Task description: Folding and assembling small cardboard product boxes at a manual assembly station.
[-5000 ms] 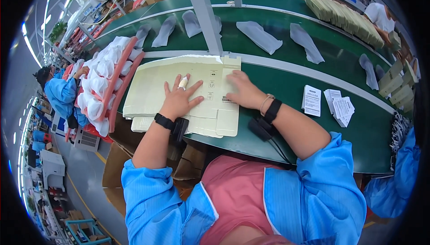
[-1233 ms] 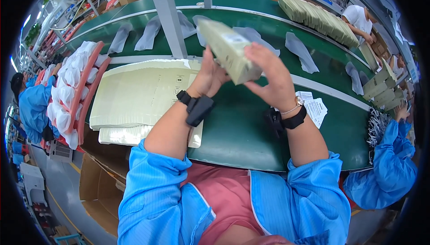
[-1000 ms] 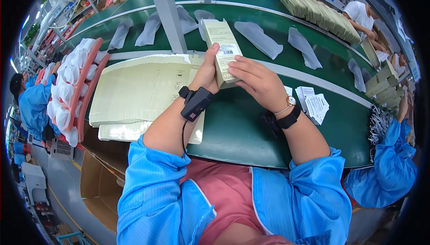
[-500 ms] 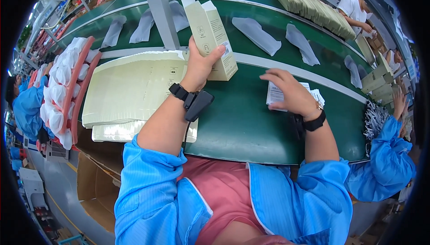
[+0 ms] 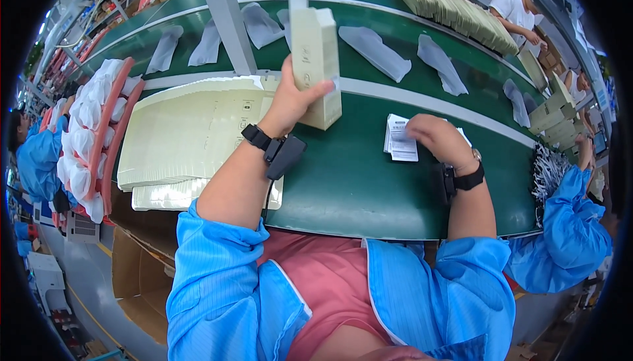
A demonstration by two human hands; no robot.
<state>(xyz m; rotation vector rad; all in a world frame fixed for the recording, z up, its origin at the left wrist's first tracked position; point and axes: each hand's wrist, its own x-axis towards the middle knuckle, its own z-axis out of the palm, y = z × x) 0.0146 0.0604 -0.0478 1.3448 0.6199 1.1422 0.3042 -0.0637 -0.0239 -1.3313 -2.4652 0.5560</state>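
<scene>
The left hand (image 5: 290, 100) is clamped around a tall cream carton (image 5: 316, 58), holding it upright with its bottom corner near the green worktop (image 5: 349, 183) and its top flap open and standing up. The thumb lies across the carton's front face, the fingers wrap behind. A black band (image 5: 257, 138) sits on that wrist, with a small black unit hanging just below it.

The right hand (image 5: 438, 140) lies well apart from the left, palm down toward the right part of the worktop, its fingers pressing on a small stack of white leaflets (image 5: 399, 140). I cannot tell whether it has pinched 1 of them or merely rests on top. It wears a black wristband too.

At the left edge of the worktop lies a thick pile of flat cream carton blanks (image 5: 191, 130), overhanging the near edge. Beyond the white strip that runs across, the conveyor belt (image 5: 395, 28) carries several grey pouches (image 5: 372, 51), spaced apart. At the belt's far right stands a long row of folded cartons (image 5: 455, 8). Left of the worktop, white moulded pieces (image 5: 86, 143) sit in a red rack. Another person's blue sleeve (image 5: 560, 229) shows at the right edge.
</scene>
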